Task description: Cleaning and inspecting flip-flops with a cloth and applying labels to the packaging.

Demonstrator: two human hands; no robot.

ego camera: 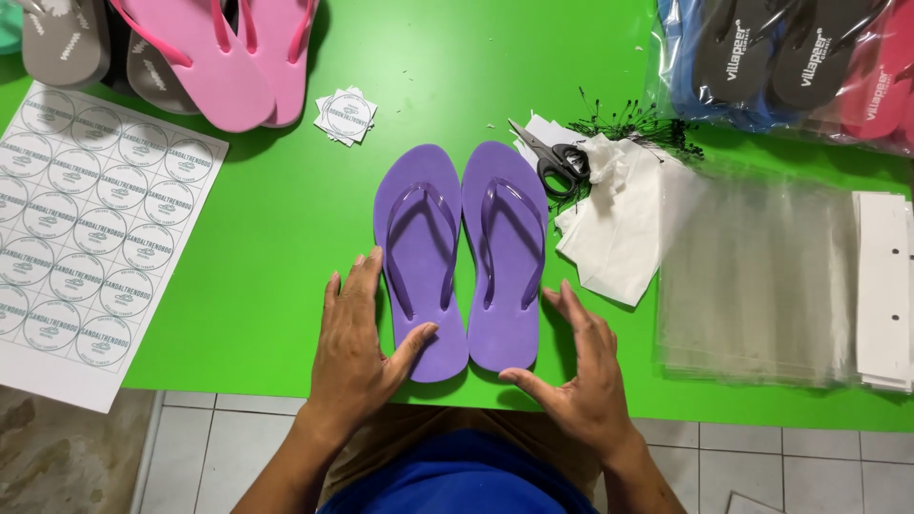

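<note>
Two purple flip-flops lie side by side, toes away from me, on the green table (276, 209). The left flip-flop (419, 257) has my left hand (357, 347) flat beside its heel, thumb resting on the sole. The right flip-flop (505, 257) has my right hand (581, 371) at its heel, thumb under the heel edge, fingers spread beside it. Neither hand grips anything.
A sheet of round stickers (86, 228) lies at the left. Pink and grey flip-flops (219, 57) sit at the top left, cut stickers (346, 116) near them. Scissors (557, 160), white paper (619, 219), clear bags (752, 276) and bagged flip-flops (790, 57) fill the right.
</note>
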